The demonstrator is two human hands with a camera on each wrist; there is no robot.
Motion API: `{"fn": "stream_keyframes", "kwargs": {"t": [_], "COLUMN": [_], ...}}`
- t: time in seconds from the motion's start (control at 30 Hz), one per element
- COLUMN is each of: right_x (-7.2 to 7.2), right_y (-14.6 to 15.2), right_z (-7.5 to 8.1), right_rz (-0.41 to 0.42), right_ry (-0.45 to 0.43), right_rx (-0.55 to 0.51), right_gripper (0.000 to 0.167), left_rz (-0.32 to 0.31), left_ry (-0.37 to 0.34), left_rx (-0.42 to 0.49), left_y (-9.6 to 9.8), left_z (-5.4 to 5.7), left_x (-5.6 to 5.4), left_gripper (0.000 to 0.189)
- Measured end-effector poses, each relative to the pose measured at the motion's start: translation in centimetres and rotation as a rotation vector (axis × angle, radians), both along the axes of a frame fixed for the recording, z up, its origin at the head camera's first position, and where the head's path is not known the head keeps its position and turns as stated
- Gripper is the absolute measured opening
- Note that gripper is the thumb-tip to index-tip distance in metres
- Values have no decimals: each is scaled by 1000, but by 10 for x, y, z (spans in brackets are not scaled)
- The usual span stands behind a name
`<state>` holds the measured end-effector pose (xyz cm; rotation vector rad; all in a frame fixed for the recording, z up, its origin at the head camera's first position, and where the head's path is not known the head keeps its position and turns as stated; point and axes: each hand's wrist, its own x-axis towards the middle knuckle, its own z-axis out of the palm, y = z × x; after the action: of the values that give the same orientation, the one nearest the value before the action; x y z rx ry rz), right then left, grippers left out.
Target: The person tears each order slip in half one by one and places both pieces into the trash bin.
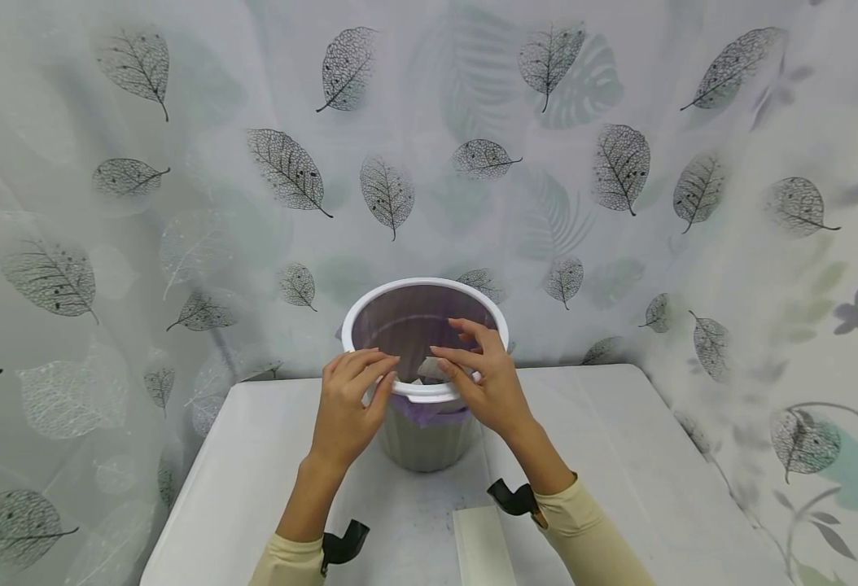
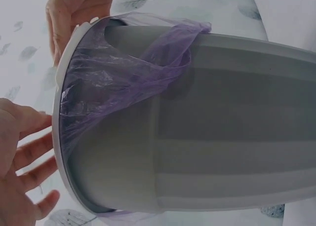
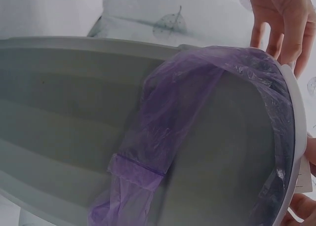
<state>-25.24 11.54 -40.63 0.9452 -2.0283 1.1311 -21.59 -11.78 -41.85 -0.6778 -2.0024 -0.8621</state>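
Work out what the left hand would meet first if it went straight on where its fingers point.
Probably the right hand and the pale piece it pinches, though depth is unclear.

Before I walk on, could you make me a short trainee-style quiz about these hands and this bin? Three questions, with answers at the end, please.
1. True or false: the bin stands upright on the table.
2. Multiple choice: what colour is the bag hanging down the bin's outside?
a) green
b) purple
c) orange
3. Short answer: in the head view, which hand pinches the small piece of paper at the rim?

Key:
1. True.
2. b) purple.
3. The right hand.
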Motion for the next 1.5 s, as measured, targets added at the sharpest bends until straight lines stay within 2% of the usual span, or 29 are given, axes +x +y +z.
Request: {"fn": "stream_keyframes", "kwargs": {"t": [0.2,0.37,0.57,0.7,0.87,1.07,1.13,1.23,1.5], "right_x": [0,1,7,14,28,45,50,57,67], "right_y": [0,2,5,8,14,22,26,31,43], "right_z": [1,1,2,2,-1,-10,-15,-25,-50], "right_rz": [-9,-14,1,2,-9,-35,-55,-73,-125], "right_ry": [21,33,36,41,60,140,146,131,28], "right_rx": [4,-2,-35,-60,-115,-234,-254,-265,-273], "right_gripper": [23,23,24,26,28,24,22,22,27], "left_rz": [-3,-8,-23,-49,-101,-182,-198,-215,-229], "left_ry": [0,26,24,50,148,307,332,333,239], "left_rx": [4,15,32,41,52,59,63,58,30], "left_y": [-1,-1,0,2,8,9,9,8,9], "left_z": [0,-1,-1,-2,-3,-6,-9,-17,-47], "left_x": [2,4,12,19,29,39,41,45,51], "left_gripper": [18,19,20,21,19,19,18,18,17]}}
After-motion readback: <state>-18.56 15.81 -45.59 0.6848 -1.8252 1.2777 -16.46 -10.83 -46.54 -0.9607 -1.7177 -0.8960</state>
